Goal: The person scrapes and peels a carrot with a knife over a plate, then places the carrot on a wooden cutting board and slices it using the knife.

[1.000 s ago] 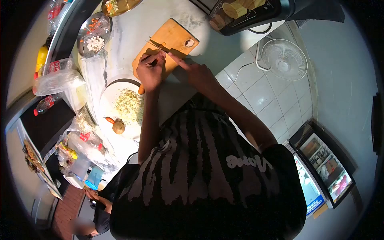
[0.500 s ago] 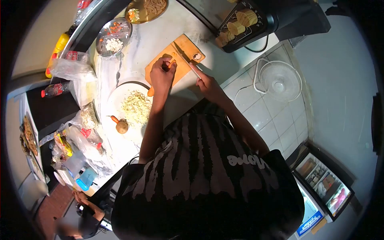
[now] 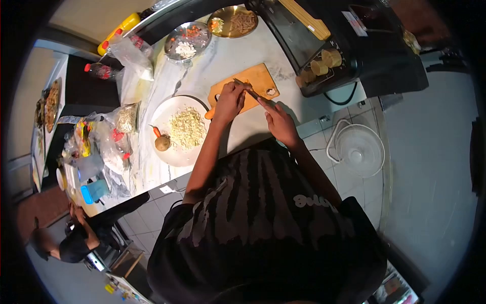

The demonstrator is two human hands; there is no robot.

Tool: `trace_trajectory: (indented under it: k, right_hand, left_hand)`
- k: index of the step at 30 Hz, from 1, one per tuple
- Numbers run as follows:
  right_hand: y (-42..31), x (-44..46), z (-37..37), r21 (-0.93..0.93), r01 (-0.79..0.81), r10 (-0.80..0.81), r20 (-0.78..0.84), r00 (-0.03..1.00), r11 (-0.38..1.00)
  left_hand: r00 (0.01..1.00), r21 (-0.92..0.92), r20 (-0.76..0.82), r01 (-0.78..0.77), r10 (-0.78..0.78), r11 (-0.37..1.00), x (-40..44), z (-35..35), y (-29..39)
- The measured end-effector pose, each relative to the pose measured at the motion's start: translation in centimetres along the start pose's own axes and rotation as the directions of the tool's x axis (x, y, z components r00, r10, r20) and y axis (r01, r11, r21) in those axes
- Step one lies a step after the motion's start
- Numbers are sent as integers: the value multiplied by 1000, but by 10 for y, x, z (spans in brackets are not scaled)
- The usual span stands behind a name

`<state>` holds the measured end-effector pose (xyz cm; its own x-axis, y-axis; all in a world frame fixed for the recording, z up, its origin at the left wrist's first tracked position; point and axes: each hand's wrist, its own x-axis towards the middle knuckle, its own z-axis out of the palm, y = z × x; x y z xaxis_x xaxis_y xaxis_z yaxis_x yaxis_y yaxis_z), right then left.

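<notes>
A wooden cutting board [image 3: 263, 76] lies on the marble counter with a small pale round piece [image 3: 271, 91] near its right end. My right hand [image 3: 281, 121] is closed on the handle of a knife [image 3: 253, 93], whose blade reaches over the board. Beside the blade my left hand [image 3: 230, 104] has its fingers bent together at the board; part of a carrot seems to be under them, but its outline is hidden. An orange carrot end [image 3: 209, 113] shows at the board's lower left edge. Left of that, a white plate [image 3: 172, 159] bears chopped pale vegetable [image 3: 187, 127], a potato [image 3: 162, 143] and a small carrot [image 3: 156, 131].
Behind are a steel plate [image 3: 198, 54] of chopped pieces and a brass-coloured plate [image 3: 230, 35]. A black oven [image 3: 324, 81] stands at the right, a white fan [image 3: 357, 149] beyond it. Bags and bottles [image 3: 104, 72] line the left. Another person [image 3: 68, 245] is at lower left.
The view has swung, so the counter sits further right. The knife was lifted away from my left hand half a second ago; now it is back close beside the fingers.
</notes>
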<state>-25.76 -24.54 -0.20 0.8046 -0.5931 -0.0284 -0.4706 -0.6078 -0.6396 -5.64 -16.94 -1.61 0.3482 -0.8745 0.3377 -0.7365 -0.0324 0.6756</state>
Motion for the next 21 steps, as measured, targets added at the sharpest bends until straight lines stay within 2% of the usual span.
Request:
trace_trajectory:
  k: [3,5,7,11,13,15,17,19,21]
  right_hand:
    - [6,2,-6,25,-6,5,39,999,1000]
    - [14,3,-3,66,39,-39,-4,999,997]
    - [18,9,-7,66,61,-64,50,997,996]
    - [22,15,-14,74,58,-64,77,995,996]
    - [26,14,-18,9,52,-53,138,989,999]
    - [32,13,-16,27,74,-77,103,992,997]
    - [38,9,-16,33,101,-103,82,991,994]
    - [36,6,-25,43,81,-86,131,988,996]
    - [35,7,-28,8,82,-82,145,986,997]
  left_hand:
    - [999,64,26,38,-40,997,1,-1,7]
    - [991,73,78,99,-105,992,1,-3,12]
    - [991,2,50,126,-126,992,2,-2,14]
    - [997,116,76,14,-23,993,2,2,8]
    - [994,166,84,50,-65,985,3,5,8]
    - [991,178,111,52,-72,983,4,3,10]
    - [981,80,92,162,-169,984,5,0,19]
    - [968,129,114,208,-223,969,4,3,15]
    - [977,5,-22,210,-210,978,1,7,5]
